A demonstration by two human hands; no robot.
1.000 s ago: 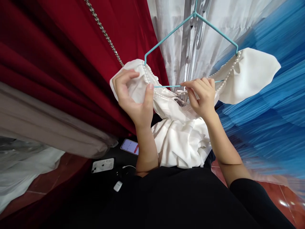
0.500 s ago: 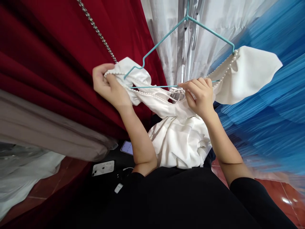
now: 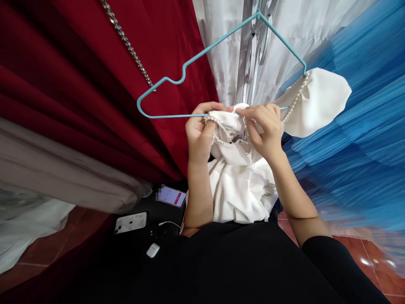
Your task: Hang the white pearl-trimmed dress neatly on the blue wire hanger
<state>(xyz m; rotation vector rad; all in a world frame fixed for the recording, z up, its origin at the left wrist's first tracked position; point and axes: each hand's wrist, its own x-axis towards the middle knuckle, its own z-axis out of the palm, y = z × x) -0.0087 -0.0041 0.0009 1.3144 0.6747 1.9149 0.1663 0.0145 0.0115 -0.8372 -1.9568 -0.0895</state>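
A white dress (image 3: 243,190) with pearl-beaded straps lies bunched over my lap, its upper part raised to a light-blue wire hanger (image 3: 164,116). My left hand (image 3: 204,131) grips one gathered, pearl-edged strap of it, close below the hanger's bottom bar. Beside it, my right hand (image 3: 264,126) is closed around the bottom bar, and its fingertips almost meet the left ones. The other pearl strap (image 3: 299,97) hangs on the hanger's right end, with a white puffed sleeve (image 3: 325,103) spreading out there. On the left, the hanger's arm is bare of cloth.
Dark red cloth (image 3: 152,38) hangs on the left, with a beaded chain (image 3: 126,42) in front. Blue tulle (image 3: 357,147) hangs at the right. A lit phone (image 3: 172,196), a white phone (image 3: 130,222) and a small white case (image 3: 153,250) rest on a black surface.
My left hand has moved right, bringing the pearl strap off the hanger's left end toward the middle of the bar. My right hand has stayed nearly in place.
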